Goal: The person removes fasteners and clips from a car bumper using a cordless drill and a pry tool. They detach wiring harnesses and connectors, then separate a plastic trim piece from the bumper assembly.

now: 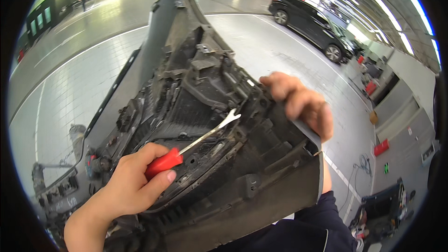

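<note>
My left hand is closed around the red handle of a forked trim removal tool. Its pale metal shaft points up and right, and the two-pronged tip lies over the inner side of a dark car bumper. From this view I cannot tell whether the prongs touch it. At the bumper's right edge is my right hand, fingers curled over the rim; its forearm passes partly hidden behind the panel. Brackets, ribs and holes cover the dusty black inner face.
A dark car is parked at the far right on the tiled floor. Beside the right wall are a red box-like item, loose cables and a dark cart with small items. Other dark parts lie at the lower left.
</note>
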A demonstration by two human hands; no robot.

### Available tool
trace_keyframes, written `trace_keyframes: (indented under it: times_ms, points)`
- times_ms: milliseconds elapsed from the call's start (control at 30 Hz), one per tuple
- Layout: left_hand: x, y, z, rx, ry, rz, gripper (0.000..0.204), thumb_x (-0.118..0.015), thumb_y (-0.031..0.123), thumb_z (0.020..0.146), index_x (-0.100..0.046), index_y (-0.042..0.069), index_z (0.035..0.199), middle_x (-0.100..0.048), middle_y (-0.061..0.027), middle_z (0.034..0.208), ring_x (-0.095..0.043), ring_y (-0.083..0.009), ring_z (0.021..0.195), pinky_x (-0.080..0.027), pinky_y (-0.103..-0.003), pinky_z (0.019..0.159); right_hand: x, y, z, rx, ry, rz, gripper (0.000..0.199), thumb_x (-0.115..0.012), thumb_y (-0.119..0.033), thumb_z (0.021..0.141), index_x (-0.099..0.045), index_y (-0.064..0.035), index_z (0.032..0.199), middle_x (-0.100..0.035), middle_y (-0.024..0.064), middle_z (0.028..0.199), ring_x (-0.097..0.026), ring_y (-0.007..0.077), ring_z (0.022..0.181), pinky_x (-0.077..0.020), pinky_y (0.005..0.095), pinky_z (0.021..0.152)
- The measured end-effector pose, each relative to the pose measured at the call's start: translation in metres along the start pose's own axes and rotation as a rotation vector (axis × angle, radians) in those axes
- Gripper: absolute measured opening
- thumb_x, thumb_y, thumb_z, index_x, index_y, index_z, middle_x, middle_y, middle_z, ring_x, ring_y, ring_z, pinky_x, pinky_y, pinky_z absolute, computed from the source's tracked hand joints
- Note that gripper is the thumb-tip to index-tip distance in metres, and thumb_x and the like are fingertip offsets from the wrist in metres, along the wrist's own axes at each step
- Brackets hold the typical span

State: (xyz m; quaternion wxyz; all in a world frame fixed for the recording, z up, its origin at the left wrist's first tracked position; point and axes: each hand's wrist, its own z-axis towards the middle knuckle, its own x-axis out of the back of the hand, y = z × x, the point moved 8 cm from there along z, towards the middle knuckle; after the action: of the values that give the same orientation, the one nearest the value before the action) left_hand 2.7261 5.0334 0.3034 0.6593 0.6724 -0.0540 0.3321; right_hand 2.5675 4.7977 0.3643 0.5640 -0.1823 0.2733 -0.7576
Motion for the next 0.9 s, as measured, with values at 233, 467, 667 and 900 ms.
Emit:
trace_keyframes:
  times_ms: [233, 467, 667, 900]
  points:
    - [-0.004, -0.027, 0.008, -0.040, -0.068, -0.049, 0.026, -0.072, 0.016, 0.092, -0.061, 0.001, 0.111, -0.063, -0.0074, 0.079, -0.058, -0.0147, 0.069, -0.048, -0.030, 0.067, -0.001, -0.021, -0.004, -0.776, -0.237, -0.400, 0.098, -0.080, -0.049, 0.083, -0.041, 0.0131, 0.147, -0.058, 0.0259, 0.138, -0.056, 0.0316, 0.128, -0.0426, 0.0411, 0.110]
    - [-0.018, -0.048, 0.014, -0.062, -0.084, -0.340, 0.029, -0.072, 0.015, 0.093, -0.059, -0.002, 0.112, -0.062, -0.0033, 0.083, -0.053, -0.0085, 0.073, -0.046, -0.026, 0.069, -0.007, -0.014, -0.002, -0.915, -0.223, -0.361, 0.077, -0.079, -0.021, 0.079, -0.049, 0.0140, 0.141, -0.066, 0.0161, 0.124, -0.061, 0.0187, 0.112, -0.0471, 0.0323, 0.100]
    - [-0.028, -0.062, 0.017, -0.070, -0.056, -0.435, 0.028, -0.072, 0.014, 0.092, -0.060, -0.001, 0.113, -0.064, -0.0035, 0.085, -0.054, -0.0082, 0.075, -0.047, -0.026, 0.071, -0.003, -0.011, -0.007, -0.871, -0.212, -0.274, 0.079, -0.080, -0.017, 0.076, -0.048, 0.0190, 0.138, -0.065, 0.0189, 0.124, -0.061, 0.0181, 0.111, -0.0469, 0.0303, 0.098]
    - [-0.022, -0.043, 0.016, -0.221, -0.012, -0.215, 0.026, -0.069, 0.009, 0.093, -0.061, -0.002, 0.115, -0.064, -0.0026, 0.090, -0.059, -0.0091, 0.078, -0.049, -0.027, 0.070, -0.007, -0.009, -0.003, -0.902, -0.194, -0.318, 0.086, -0.082, -0.024, 0.074, -0.047, 0.0185, 0.140, -0.065, 0.0202, 0.125, -0.062, 0.0200, 0.111, -0.0467, 0.0320, 0.100]
